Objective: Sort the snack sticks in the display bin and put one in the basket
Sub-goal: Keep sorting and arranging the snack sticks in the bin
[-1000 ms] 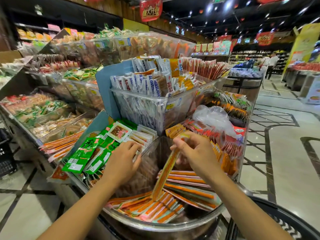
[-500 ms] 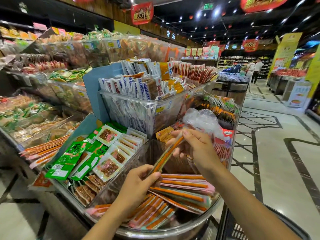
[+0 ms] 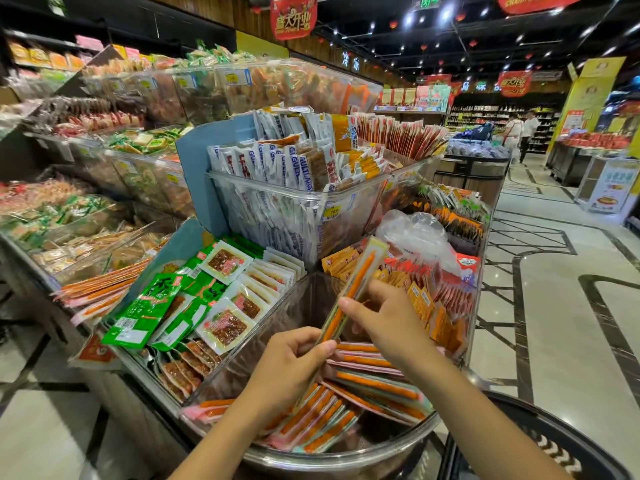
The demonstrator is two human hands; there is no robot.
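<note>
A long orange snack stick [image 3: 360,278] in a clear wrapper stands tilted above the display bin [image 3: 346,455]. My left hand [image 3: 291,365] grips its lower part. My right hand [image 3: 384,317] pinches its middle, thumb in front. Below both hands, several more orange snack sticks [image 3: 377,384] lie in loose stacks inside the clear, metal-rimmed bin. The black basket [image 3: 554,441] shows at the bottom right, just right of my right forearm.
Green and white snack packs [image 3: 207,296] fill the compartment to the left. A tall clear bin of white packets [image 3: 294,188] stands behind. Orange and red packets [image 3: 440,296] and a crumpled plastic bag [image 3: 415,233] lie to the right. Two people stand far down the aisle.
My left hand left the green packs and took hold of the stick's lower part. The stick rose out of the pile and now stands steeper, held by both hands.
</note>
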